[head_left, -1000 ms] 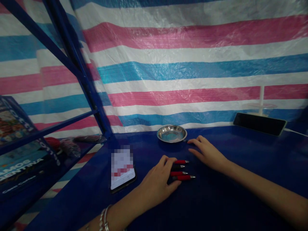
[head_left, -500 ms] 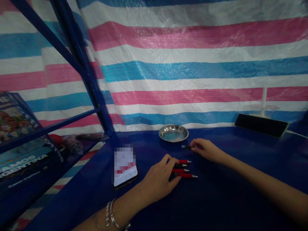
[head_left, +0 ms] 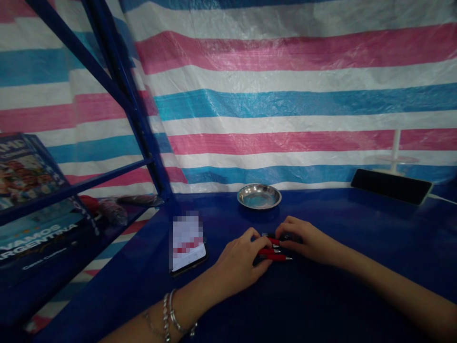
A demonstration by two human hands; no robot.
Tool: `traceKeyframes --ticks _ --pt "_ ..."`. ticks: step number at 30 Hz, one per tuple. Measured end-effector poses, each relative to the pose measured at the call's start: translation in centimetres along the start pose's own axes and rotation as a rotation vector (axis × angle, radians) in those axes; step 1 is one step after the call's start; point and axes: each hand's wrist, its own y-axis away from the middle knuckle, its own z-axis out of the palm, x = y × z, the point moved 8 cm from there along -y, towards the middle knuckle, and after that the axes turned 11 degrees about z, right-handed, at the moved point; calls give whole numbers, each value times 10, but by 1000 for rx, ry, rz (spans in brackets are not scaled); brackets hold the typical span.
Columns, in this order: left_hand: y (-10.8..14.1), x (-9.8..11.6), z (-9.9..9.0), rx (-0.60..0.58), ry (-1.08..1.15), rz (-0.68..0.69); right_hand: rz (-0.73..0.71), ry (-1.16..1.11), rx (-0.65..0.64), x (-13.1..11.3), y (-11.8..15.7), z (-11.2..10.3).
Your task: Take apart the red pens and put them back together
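Observation:
My left hand (head_left: 242,257) is curled over the back ends of several pens lying side by side, its thumb and fingers closed against the row. A red pen (head_left: 279,257) with a silver tip sticks out nearest me, pointing right. In my right hand (head_left: 304,239) a black pen (head_left: 270,235) is pinched, lying at the far side of the row next to another red pen (head_left: 274,241). The right fingers cover part of the row, so some tips are hidden. Beyond the hands stands a shallow round metal dish (head_left: 259,205).
A phone (head_left: 188,245) with a lit, blurred screen lies left of my left hand. A dark slab-like device (head_left: 391,186) leans at the back right. Striped plastic sheeting (head_left: 285,105) hangs behind the blue table (head_left: 321,305). A blue metal frame (head_left: 137,119) stands at left.
My right hand has moved toward me and left, bringing the black pen from near the dish to the far side of the row. My left hand stays on the pens.

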Motion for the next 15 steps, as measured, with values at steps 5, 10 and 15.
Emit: traceKeyframes --ticks 5,10,15 --pt "0 0 0 14 -1 1 11 57 -11 1 1 4" --pt "-1 -2 0 22 -12 -5 10 29 39 7 -2 3" --pt "-1 -5 1 23 -1 -7 117 -184 58 20 -5 1"
